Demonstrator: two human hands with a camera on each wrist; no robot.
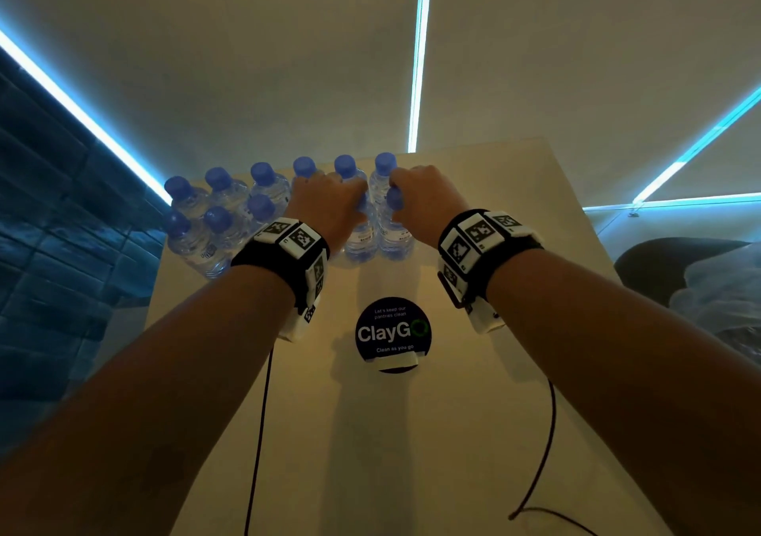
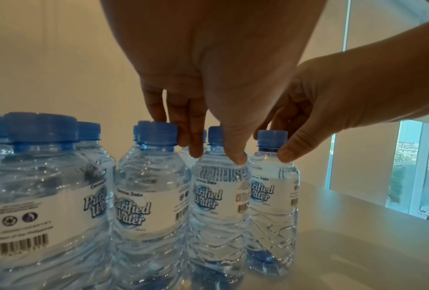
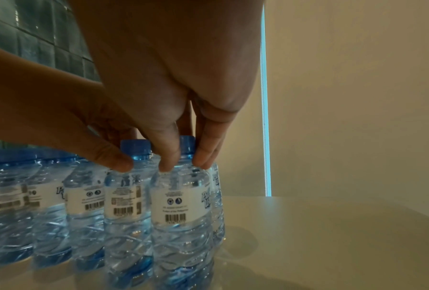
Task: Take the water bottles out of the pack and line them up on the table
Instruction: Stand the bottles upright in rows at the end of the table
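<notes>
Head view looks down two bare forearms toward a pale tabletop [image 1: 412,432], where clear water bottles with blue caps stand upright in two rows along the far edge. At the far left, a cluster of bottles [image 1: 206,222] stands packed close together; whether any wrap still binds them cannot be told. Next comes the left hand [image 1: 329,202], lowered over the near row with its fingers curled down around the neck of one bottle [image 2: 215,196], thumb tip pressed on its shoulder and fingertips behind the cap. So the left grip is closed on that bottle, which stands on the tabletop. Just beside it to the right, the right hand [image 1: 420,202] reaches down the same way. The right wrist view shows its thumb and fingers pinching the neck of the end bottle [image 3: 181,206] just below the cap, so the right grip holds that one, also standing on the tabletop. The two held bottles stand side by side, touching or nearly so. Both wrists wear black bands [image 1: 288,259] carrying white blocks with square black-and-white markers, and a thin dark cable [image 1: 259,432] trails from each toward the near edge. Between the forearms, a round dark sign reading "ClayGo" [image 1: 393,331] stands on the tabletop, well apart from the bottles.
</notes>
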